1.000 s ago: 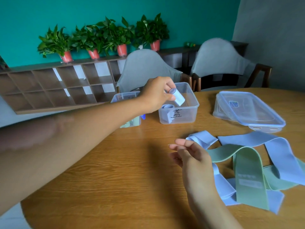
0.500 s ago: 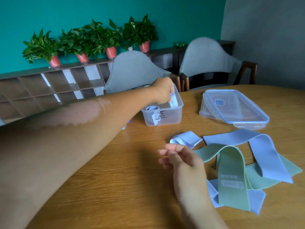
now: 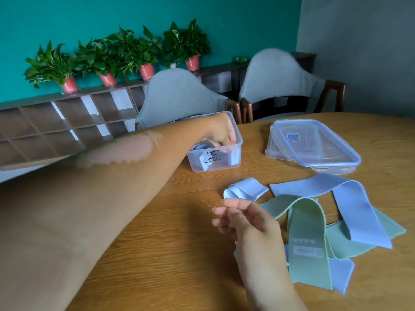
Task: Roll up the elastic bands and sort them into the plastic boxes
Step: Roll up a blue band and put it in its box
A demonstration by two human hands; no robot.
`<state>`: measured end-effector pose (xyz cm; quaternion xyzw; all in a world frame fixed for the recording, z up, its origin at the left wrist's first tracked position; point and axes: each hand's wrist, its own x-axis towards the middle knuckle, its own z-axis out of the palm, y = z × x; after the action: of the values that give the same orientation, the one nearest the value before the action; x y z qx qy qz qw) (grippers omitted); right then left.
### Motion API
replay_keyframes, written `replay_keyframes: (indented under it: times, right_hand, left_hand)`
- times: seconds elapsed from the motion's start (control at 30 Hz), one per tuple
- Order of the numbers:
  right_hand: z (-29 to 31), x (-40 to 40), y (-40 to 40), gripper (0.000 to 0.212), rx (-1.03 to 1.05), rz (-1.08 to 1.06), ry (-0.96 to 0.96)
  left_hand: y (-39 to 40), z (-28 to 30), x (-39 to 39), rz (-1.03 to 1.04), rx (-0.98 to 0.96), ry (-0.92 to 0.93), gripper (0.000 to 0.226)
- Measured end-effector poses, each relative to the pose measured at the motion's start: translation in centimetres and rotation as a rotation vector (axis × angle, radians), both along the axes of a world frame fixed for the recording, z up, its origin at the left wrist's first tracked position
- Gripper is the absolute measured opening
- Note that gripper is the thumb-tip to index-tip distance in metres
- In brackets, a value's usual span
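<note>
My left hand reaches into the clear plastic box at the centre of the frame, fingers curled down around a rolled blue band standing inside; another blue roll sits in the box's left part. My right hand hovers lower centre above the table, fingers loosely bent, holding nothing. Just right of it lies a tangle of loose blue bands and green bands. Clear lids are stacked at the upper right.
</note>
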<state>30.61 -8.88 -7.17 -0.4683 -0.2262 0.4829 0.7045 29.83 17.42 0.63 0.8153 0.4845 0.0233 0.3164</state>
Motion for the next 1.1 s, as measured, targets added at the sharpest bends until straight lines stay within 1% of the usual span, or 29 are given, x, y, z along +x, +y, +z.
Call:
replay_keyframes:
  times: [0.07, 0.17, 0.4, 0.5, 0.63, 0.93, 1.1]
  right_hand:
    - [0.0, 0.0, 0.1, 0.022, -0.005, -0.003, 0.004]
    - [-0.2, -0.1, 0.4, 0.022, -0.016, -0.011, 0.009]
    - [-0.3, 0.0, 0.4, 0.022, -0.019, -0.008, 0.009]
    - [-0.3, 0.0, 0.4, 0.022, -0.021, -0.008, 0.007]
    - [-0.4, 0.0, 0.5, 0.023, -0.026, -0.019, 0.011]
    - [-0.4, -0.1, 0.6, 0.023, -0.025, -0.024, 0.007]
    - [-0.5, -0.1, 0.5, 0.023, -0.031, -0.019, -0.011]
  left_hand:
    - [0.1, -0.3, 0.2, 0.0, 0.002, -0.005, 0.015]
    - [0.2, -0.7, 0.3, -0.014, 0.058, 0.007, 0.022]
    - [0.2, -1.1, 0.0, -0.101, 0.234, 0.15, 0.032]
    - [0.3, -1.3, -0.1, -0.11, 0.253, 0.146, 0.029]
    - [0.1, -1.2, -0.2, -0.119, 0.278, 0.118, 0.018]
    - [0.0, -1.2, -0.5, -0.129, 0.309, 0.109, 0.024]
    - [-0.1, -1.3, -0.6, -0.133, 0.324, 0.108, 0.021]
